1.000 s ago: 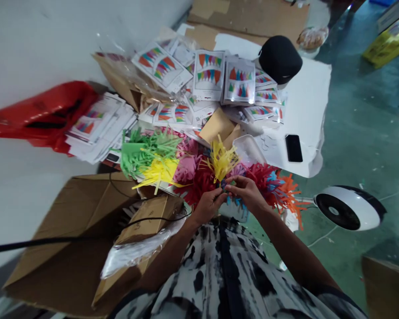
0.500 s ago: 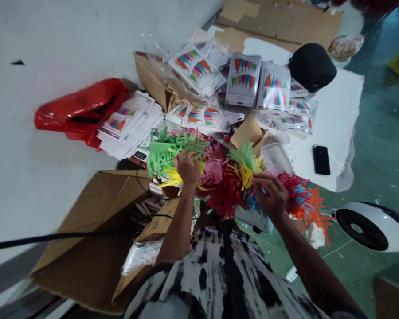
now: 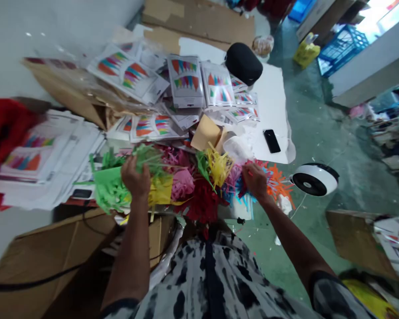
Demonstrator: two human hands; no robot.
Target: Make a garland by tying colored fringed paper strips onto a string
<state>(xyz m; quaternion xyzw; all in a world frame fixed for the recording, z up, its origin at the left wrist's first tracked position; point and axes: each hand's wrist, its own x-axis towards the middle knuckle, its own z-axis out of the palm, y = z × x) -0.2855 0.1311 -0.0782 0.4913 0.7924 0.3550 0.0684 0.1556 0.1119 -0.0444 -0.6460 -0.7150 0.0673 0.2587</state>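
Our left hand (image 3: 135, 177) is in the green paper fringe (image 3: 111, 186), left of the middle of the frame. Its fingers are bent beside a light green tuft (image 3: 151, 157), but it looks blurry, so we cannot tell if they pinch it. Our right hand (image 3: 255, 180) is right of the middle, with its fingers curled at some pink and red strips (image 3: 242, 188). We cannot tell if it holds any. At the bottom of the frame is our black and white shirt (image 3: 193, 274). A big brown box (image 3: 29, 248) sits in the lower left. Between our hands, we see yellow paper (image 3: 161, 188), pink paper (image 3: 182, 184), dark red paper (image 3: 204, 201) and a bright yellow tuft (image 3: 219, 166). Orange strips (image 3: 281, 179) lie just to the right of our right hand. A bit farther up is a folded brown card (image 3: 205, 133). Behind it, flat packets (image 3: 186, 84) with bright pictures lie in a heap. A black phone (image 3: 271, 141) lies on a white sheet (image 3: 272, 97), right of the middle. Past the packets, near the top, sits a round black thing (image 3: 243, 63). Far off in the upper right, we see a yellow bag (image 3: 306, 52) and a blue crate (image 3: 344, 46).
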